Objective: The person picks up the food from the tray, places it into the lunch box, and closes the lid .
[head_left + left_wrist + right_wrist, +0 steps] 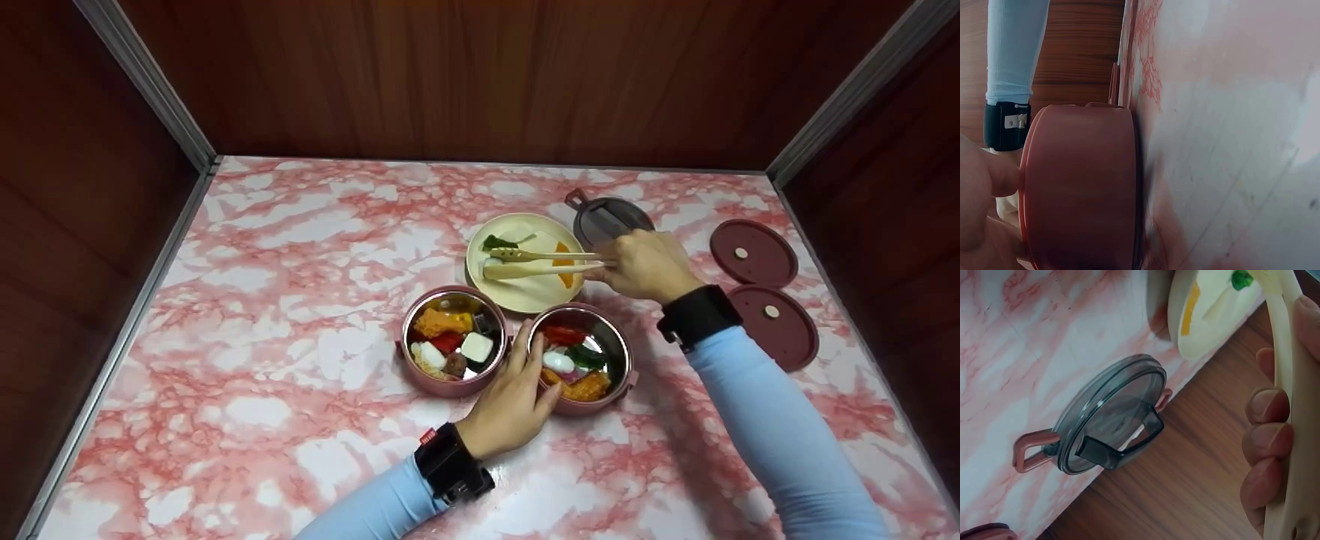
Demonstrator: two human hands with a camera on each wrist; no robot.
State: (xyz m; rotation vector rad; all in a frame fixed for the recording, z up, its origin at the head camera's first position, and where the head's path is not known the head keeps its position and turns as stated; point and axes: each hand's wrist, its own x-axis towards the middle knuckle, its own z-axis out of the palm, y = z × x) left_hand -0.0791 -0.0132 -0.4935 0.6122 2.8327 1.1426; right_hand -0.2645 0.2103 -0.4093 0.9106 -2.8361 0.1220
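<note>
My left hand (510,401) holds the near left side of a round pink lunch box (634,373), with fingertips over its rim. Inside this steel-lined box are a red food piece (564,335), a white egg-like piece (558,362), green leaves and orange-brown fried pieces (589,387). Over a cream plate (525,299), my right hand (649,264) grips beige tongs (544,256). The tong tips reach the plate's left part, around a small whitish piece (491,268). Green leaves (499,242) and an orange slice (564,277) lie on the plate.
A second pink lunch box (450,387), filled with mixed foods, stands left of my left hand. Behind my right hand lies a grey see-through lid (1112,413) with pink clasps. Two dark red lids (757,251) lie at the right. Wooden walls (480,82) enclose the marbled table.
</note>
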